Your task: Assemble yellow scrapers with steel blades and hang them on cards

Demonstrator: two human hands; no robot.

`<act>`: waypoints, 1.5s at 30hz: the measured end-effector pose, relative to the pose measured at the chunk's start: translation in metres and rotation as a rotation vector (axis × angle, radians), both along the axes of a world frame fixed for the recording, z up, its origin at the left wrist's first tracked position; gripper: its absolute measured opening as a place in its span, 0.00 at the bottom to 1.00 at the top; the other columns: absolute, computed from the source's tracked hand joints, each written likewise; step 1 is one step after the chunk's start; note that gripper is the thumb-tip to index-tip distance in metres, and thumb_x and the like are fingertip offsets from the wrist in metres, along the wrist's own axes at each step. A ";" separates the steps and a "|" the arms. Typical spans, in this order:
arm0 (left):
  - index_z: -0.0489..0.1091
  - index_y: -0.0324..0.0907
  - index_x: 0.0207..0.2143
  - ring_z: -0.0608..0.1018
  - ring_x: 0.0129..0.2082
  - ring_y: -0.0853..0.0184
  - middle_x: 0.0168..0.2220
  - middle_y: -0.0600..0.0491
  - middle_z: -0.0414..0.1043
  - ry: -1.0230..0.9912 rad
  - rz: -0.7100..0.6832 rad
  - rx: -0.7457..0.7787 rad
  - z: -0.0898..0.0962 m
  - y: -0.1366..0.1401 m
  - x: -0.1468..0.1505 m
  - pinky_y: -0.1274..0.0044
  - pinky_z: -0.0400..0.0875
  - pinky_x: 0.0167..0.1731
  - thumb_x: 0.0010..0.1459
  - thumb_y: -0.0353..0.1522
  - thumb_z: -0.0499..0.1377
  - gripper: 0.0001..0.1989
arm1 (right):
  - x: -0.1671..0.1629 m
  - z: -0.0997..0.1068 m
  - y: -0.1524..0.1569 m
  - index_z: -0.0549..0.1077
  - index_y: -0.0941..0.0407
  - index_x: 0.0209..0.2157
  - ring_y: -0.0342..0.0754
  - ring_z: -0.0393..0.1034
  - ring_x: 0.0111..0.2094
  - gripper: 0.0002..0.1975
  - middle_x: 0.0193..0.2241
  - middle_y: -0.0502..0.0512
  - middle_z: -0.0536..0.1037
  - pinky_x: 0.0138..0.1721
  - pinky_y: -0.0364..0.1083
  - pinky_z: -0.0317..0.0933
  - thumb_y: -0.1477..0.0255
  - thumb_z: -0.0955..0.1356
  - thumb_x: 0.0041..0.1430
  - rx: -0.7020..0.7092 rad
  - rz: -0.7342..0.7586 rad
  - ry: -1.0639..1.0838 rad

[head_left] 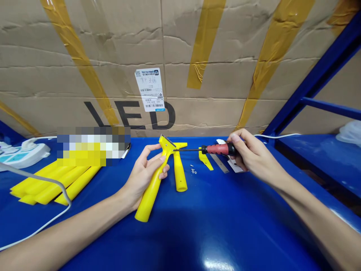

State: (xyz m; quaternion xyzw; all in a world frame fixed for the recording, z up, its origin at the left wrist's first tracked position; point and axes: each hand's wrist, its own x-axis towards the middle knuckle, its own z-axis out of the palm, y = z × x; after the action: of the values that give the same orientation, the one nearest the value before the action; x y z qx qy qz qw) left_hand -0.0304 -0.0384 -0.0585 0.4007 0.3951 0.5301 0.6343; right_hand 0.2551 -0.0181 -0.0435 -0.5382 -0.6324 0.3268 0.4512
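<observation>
The left hand [149, 169] is gripping a yellow scraper [146, 203], fingers wrapped around its neck; the smooth round handle is slanting down below the grip, and the flared head, carrying a screw and a metal edge, is tilting above it. The right hand [246, 152] is holding a screwdriver [218, 149], fingers closed on its handle's black end, the shaft pointing at the scraper's head; whether the tip is touching, I cannot tell. Just right of the left grip, a second yellow tool [181, 175] is lying under the shaft's line. Small screws [193, 170], a yellow plate [207, 162] and a metal strip [220, 164] are lying between the hands. Left of the left grip, yellow handles [53, 183] are lying piled, a cable [65, 192] looping before them.
</observation>
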 end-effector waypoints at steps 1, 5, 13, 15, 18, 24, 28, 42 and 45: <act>0.62 0.45 0.50 0.71 0.24 0.74 0.30 0.55 0.72 0.001 0.004 0.003 -0.001 0.000 0.000 0.83 0.66 0.23 0.57 0.29 0.66 0.21 | 0.000 0.001 0.000 0.66 0.50 0.41 0.41 0.63 0.18 0.20 0.26 0.48 0.71 0.17 0.42 0.56 0.48 0.65 0.63 -0.011 0.030 0.023; 0.62 0.45 0.49 0.71 0.24 0.74 0.30 0.56 0.72 -0.008 0.009 0.012 -0.003 -0.001 0.000 0.83 0.65 0.23 0.58 0.29 0.66 0.20 | 0.002 0.005 -0.002 0.65 0.49 0.46 0.44 0.69 0.26 0.23 0.32 0.49 0.73 0.22 0.43 0.62 0.53 0.73 0.56 -0.031 0.199 0.121; 0.62 0.45 0.50 0.71 0.23 0.75 0.30 0.55 0.72 0.001 0.023 -0.009 0.001 -0.001 0.000 0.84 0.65 0.22 0.56 0.30 0.67 0.22 | 0.001 0.002 -0.001 0.65 0.49 0.43 0.45 0.68 0.23 0.19 0.27 0.49 0.73 0.23 0.44 0.62 0.51 0.68 0.62 -0.037 0.136 0.042; 0.62 0.45 0.50 0.71 0.23 0.75 0.29 0.56 0.71 -0.002 0.037 -0.014 0.001 -0.001 0.000 0.84 0.65 0.23 0.56 0.29 0.67 0.23 | 0.000 0.002 -0.002 0.64 0.49 0.45 0.46 0.70 0.26 0.20 0.29 0.49 0.75 0.25 0.45 0.63 0.54 0.72 0.59 -0.028 0.221 0.105; 0.62 0.46 0.50 0.71 0.23 0.74 0.28 0.56 0.70 -0.009 0.022 -0.014 0.001 -0.001 0.000 0.84 0.66 0.23 0.56 0.30 0.67 0.22 | -0.002 0.001 -0.003 0.63 0.49 0.41 0.43 0.60 0.17 0.16 0.19 0.45 0.68 0.18 0.43 0.53 0.53 0.67 0.64 0.036 0.148 0.046; 0.62 0.45 0.50 0.71 0.24 0.74 0.30 0.55 0.72 -0.012 0.018 -0.002 -0.002 0.000 0.000 0.84 0.65 0.23 0.57 0.29 0.66 0.21 | -0.001 0.003 -0.004 0.64 0.49 0.43 0.44 0.68 0.23 0.18 0.30 0.49 0.75 0.22 0.44 0.60 0.52 0.68 0.62 0.026 0.140 0.041; 0.62 0.46 0.51 0.71 0.25 0.74 0.30 0.55 0.71 -0.011 0.023 -0.002 -0.004 0.001 -0.002 0.84 0.66 0.23 0.58 0.29 0.66 0.21 | -0.002 0.002 -0.003 0.63 0.50 0.43 0.43 0.66 0.20 0.18 0.26 0.47 0.73 0.20 0.43 0.58 0.53 0.69 0.62 0.019 0.195 0.057; 0.64 0.45 0.49 0.72 0.24 0.74 0.30 0.55 0.71 -0.028 0.031 -0.011 -0.002 0.001 -0.001 0.83 0.66 0.23 0.56 0.30 0.67 0.21 | -0.007 -0.003 -0.003 0.63 0.49 0.38 0.42 0.55 0.14 0.17 0.16 0.43 0.64 0.16 0.43 0.49 0.50 0.63 0.66 0.008 0.048 -0.014; 0.64 0.46 0.50 0.72 0.24 0.74 0.31 0.55 0.71 -0.026 0.030 -0.009 -0.003 0.001 -0.002 0.83 0.66 0.23 0.56 0.30 0.68 0.22 | -0.005 -0.001 -0.003 0.65 0.49 0.43 0.44 0.64 0.18 0.17 0.23 0.47 0.71 0.19 0.44 0.57 0.50 0.65 0.65 -0.012 0.079 0.007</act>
State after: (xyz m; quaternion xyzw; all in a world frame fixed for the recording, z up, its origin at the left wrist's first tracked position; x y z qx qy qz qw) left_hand -0.0322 -0.0372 -0.0617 0.3849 0.3950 0.5430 0.6333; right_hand 0.2500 -0.0215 -0.0447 -0.5143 -0.6497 0.3501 0.4368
